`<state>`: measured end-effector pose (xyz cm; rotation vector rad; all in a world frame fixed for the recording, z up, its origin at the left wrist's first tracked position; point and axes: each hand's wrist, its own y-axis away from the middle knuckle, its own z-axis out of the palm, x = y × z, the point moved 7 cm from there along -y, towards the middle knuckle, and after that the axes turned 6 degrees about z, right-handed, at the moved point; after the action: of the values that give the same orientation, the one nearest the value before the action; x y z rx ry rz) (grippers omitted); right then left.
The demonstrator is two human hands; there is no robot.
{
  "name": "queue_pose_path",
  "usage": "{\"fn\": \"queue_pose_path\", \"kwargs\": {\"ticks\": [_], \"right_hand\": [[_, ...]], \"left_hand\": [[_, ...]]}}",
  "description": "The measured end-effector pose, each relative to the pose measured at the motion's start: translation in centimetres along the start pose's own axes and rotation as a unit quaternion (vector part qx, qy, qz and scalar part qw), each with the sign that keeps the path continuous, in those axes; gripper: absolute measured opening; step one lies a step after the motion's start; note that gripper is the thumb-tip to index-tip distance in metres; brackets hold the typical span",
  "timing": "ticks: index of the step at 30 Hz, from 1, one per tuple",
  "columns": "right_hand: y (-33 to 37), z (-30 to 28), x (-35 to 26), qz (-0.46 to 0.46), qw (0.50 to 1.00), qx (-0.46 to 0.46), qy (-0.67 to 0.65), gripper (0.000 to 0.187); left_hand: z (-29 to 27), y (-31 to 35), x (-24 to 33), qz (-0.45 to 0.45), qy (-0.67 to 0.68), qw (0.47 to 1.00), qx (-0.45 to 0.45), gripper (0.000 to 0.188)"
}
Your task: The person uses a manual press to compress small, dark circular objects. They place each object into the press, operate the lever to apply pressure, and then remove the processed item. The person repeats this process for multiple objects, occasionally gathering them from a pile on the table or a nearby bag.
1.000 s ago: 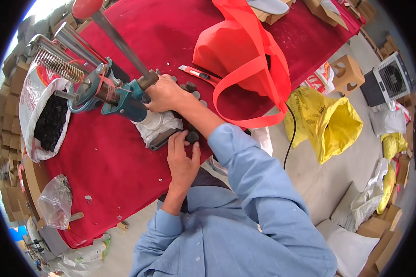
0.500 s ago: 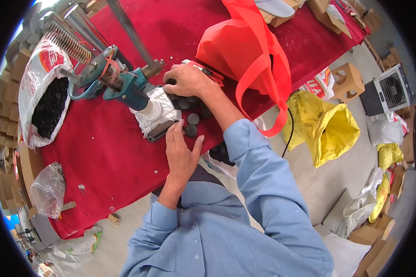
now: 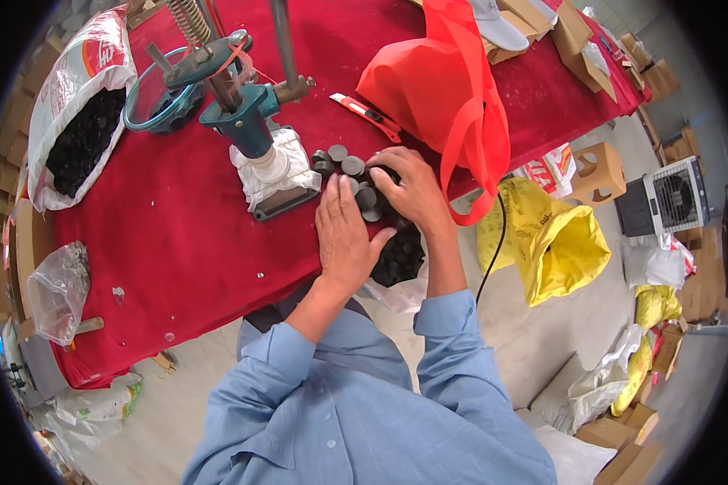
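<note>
Several dark grey round discs (image 3: pixel 353 166) lie in a loose heap near the table's front edge, right of the press. My left hand (image 3: pixel 344 234) lies flat against the heap's left side, fingers stretched and thumb out. My right hand (image 3: pixel 419 192) arches over the heap's right side, thumb and fingers apart with discs between and beneath them. Some discs are hidden under both hands. Below the table edge, a white bag holds more dark discs (image 3: pixel 398 263), under my right wrist. The green hand press (image 3: pixel 241 129) stands left of my hands, its base wrapped in white (image 3: pixel 279 166).
A red box cutter (image 3: pixel 368 115) and a red cloth bag (image 3: pixel 416 77) lie beyond my hands on the red-covered table (image 3: pixel 178 259). At far left stands a white sack of black pieces (image 3: pixel 89 137). A yellow sack (image 3: pixel 562 255) sits on the floor at right.
My right hand has come back from beside the press base to the discs near the edge, uncovering the box cutter. The left hand has shifted against the heap. The whole view has shifted.
</note>
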<state>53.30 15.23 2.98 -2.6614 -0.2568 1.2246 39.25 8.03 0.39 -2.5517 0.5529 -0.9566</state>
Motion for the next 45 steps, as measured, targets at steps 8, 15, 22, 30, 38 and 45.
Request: {"fn": "queue_pose_path", "kwargs": {"ticks": [8, 15, 22, 30, 38, 45], "right_hand": [[4.3, -2.1, 1.9, 0.03, 0.993, 0.081, -0.076, 0.018], [5.9, -2.7, 3.6, 0.116, 0.976, 0.139, -0.121, 0.018], [2.4, -1.6, 2.9, 0.041, 0.991, 0.099, -0.08, 0.029], [-1.1, 0.0, 2.6, -0.021, 0.998, 0.045, -0.038, 0.04], [-2.6, 0.9, 3.3, -0.035, 0.999, 0.011, -0.031, 0.043], [-1.3, 0.5, 3.7, -0.037, 0.999, 0.004, -0.002, 0.033]], "left_hand": [[1.8, -3.8, -0.3, 0.133, 0.128, 0.978, -0.1, 0.111], [0.5, -5.2, -0.7, 0.212, 0.054, 0.974, -0.064, 0.098], [0.1, -5.9, -2.3, 0.12, -0.101, 0.987, 0.033, 0.064], [1.5, -7.6, -2.1, 0.091, -0.178, 0.979, 0.036, 0.049], [1.7, -8.9, -3.1, 0.088, -0.138, 0.983, 0.085, 0.035], [1.5, -8.8, -3.5, 0.084, 0.002, 0.989, 0.12, 0.027]]}}
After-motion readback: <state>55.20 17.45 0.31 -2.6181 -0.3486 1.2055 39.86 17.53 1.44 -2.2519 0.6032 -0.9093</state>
